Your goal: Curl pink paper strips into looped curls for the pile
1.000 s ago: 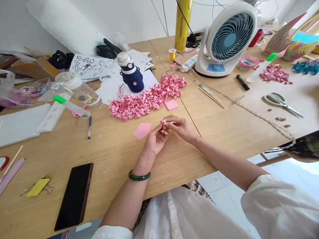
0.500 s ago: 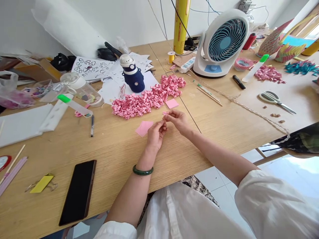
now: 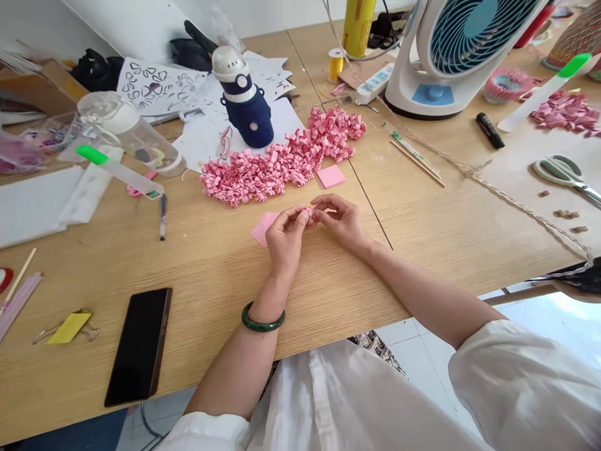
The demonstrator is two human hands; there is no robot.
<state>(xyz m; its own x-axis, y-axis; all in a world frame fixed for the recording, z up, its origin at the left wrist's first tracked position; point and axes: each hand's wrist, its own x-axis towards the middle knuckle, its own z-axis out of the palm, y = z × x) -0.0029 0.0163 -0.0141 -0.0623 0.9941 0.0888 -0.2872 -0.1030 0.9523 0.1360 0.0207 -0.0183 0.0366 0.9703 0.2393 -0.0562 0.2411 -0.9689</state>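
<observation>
My left hand (image 3: 286,233) and my right hand (image 3: 342,220) meet over the wooden table, both closed on a small folded pink paper piece (image 3: 308,212). Most of that piece is covered by the fingertips. Beside my left hand lies a pink paper sheet (image 3: 263,229), partly hidden by the hand. A stack of square pink paper (image 3: 331,176) sits just beyond my right hand. Behind both hands stretches a long heap of small folded pink paper pieces (image 3: 263,175).
A navy bottle (image 3: 248,119) stands behind the heap, with a white fan (image 3: 429,69) to its right. At the left lie a black phone (image 3: 139,346), a yellow binder clip (image 3: 70,327) and a pen (image 3: 163,217). Scissors (image 3: 561,170) and a twisted cord (image 3: 516,207) are at the right.
My hands have drawn closer together around the pink paper piece, which now sits between the fingertips of both. The camera view has tilted down and moved nearer.
</observation>
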